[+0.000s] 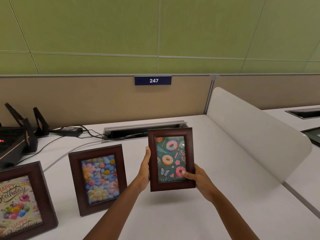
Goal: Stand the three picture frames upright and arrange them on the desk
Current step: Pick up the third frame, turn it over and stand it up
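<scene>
Three dark brown picture frames are in view. The birthday frame (22, 201) stands upright at the near left of the white desk (173, 213). Beside it the flower frame (98, 179) also stands upright. The donut frame (171, 158) is held upright a little above the desk, right of the flower frame, with a shadow under it. My left hand (144, 168) grips its left edge. My right hand (199, 181) holds its lower right corner, thumb on the glass.
A black router (19, 135) with antennas sits at the far left, with a power adapter (71, 130) and cables trailing to an open cable slot (143, 129) at the desk's back. A white curved divider (251, 135) bounds the right side. A tan partition stands behind.
</scene>
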The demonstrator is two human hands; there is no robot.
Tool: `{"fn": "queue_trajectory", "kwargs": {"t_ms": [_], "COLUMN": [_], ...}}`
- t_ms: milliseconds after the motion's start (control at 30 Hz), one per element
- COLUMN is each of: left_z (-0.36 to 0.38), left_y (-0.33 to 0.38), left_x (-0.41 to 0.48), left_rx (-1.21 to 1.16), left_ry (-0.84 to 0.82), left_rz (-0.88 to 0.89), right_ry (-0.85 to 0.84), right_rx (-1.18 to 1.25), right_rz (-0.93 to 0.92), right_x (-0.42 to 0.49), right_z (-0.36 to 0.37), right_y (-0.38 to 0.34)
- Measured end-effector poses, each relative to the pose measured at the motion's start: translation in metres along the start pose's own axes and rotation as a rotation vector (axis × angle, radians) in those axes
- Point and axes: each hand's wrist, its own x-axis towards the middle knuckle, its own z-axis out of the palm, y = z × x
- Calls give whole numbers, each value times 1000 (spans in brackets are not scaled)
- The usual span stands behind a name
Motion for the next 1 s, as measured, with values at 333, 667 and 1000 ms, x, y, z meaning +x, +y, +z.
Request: {"fn": "queue_trajectory", "kwargs": {"t_ms": [333, 667, 1000], "left_z": [0, -5, -6], "left_y": [-14, -35, -36], "left_x": [12, 19, 13], "left_rx": [103, 70, 89], "left_ry": [-26, 15, 20], "left_rz": [-34, -48, -67], "right_ry": [84, 97, 106], "right_rx": [-1, -66, -136], "right_rz": [3, -5, 19], "right_x": [22, 32, 32], "right_z": [-4, -8, -9], "right_y": [32, 41, 42]}}
